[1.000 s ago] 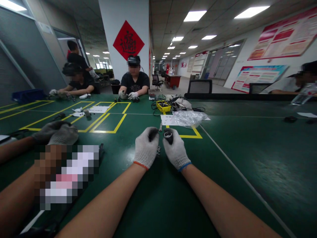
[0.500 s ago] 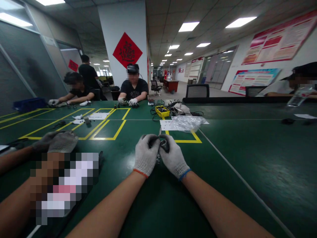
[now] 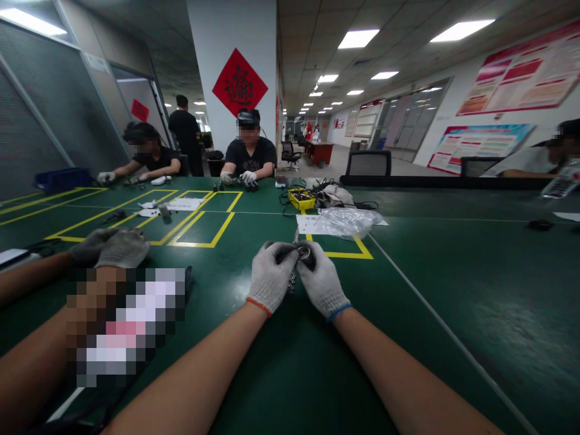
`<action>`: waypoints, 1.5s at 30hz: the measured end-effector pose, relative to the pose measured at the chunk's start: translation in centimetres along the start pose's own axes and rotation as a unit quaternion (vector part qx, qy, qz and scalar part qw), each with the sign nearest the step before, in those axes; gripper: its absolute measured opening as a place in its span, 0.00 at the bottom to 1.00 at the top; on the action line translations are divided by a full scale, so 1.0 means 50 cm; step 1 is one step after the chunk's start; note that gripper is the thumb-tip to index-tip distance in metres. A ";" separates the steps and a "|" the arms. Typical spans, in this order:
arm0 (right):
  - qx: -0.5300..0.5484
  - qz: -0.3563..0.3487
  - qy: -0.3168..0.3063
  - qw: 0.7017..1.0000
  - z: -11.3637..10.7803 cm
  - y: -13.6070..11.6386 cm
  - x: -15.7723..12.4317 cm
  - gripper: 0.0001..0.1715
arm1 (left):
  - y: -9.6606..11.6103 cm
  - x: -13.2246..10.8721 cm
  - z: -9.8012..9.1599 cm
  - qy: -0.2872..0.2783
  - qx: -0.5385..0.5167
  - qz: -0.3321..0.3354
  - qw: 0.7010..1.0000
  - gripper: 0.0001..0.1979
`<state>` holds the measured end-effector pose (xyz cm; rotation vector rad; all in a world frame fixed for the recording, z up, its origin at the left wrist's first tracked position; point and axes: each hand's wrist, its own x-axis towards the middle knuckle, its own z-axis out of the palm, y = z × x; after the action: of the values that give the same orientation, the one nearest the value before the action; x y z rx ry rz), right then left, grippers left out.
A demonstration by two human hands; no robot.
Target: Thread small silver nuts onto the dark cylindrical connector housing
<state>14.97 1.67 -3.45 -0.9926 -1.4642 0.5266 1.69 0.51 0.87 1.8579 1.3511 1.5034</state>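
Dark round part with a silvery metal rim (image 3: 305, 254) is held in the white-gloved right hand (image 3: 322, 279) over the green table (image 3: 290, 374); its rim is met by the white-gloved left hand (image 3: 272, 275), fingertips narrowed, contents untellable. Small silvery metal rings (image 3: 292, 282) are left loose between; work completed inside cannot be judged.

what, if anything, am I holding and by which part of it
Your right hand holds a dark ring-ended part around its side. Your left hand is at its rim; whether it grips anything can't be told.
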 end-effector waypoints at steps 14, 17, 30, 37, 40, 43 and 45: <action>-0.035 0.026 0.001 0.999 -0.002 -0.017 0.000 0.10 | -0.002 -0.001 -0.001 -0.025 0.002 0.016 1.000 0.07; -0.043 0.020 0.005 0.999 -0.003 -0.018 0.000 0.08 | -0.004 -0.002 0.001 -0.024 -0.001 0.019 1.000 0.06; -0.039 -0.005 -0.033 0.999 -0.002 -0.027 -0.008 0.08 | 0.017 -0.012 0.001 -0.046 -0.024 0.012 0.999 0.03; -0.077 -0.003 -0.029 0.997 -0.002 -0.023 -0.008 0.10 | 0.020 -0.015 0.009 -0.053 -0.031 -0.044 0.997 0.04; -0.096 -0.009 -0.031 0.995 -0.003 -0.020 -0.007 0.11 | 0.021 -0.013 0.009 -0.061 -0.016 -0.052 0.997 0.04; -0.115 -0.012 -0.041 0.992 -0.005 -0.018 -0.006 0.11 | 0.022 -0.011 0.007 -0.062 -0.001 -0.054 0.997 0.04; -0.132 -0.014 -0.044 0.990 -0.006 -0.018 -0.005 0.10 | 0.023 -0.010 0.006 -0.063 0.008 -0.053 0.997 0.04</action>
<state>14.99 0.93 -2.82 -1.1652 -1.6545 0.3665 2.47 -0.34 1.40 1.8278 1.3830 1.3052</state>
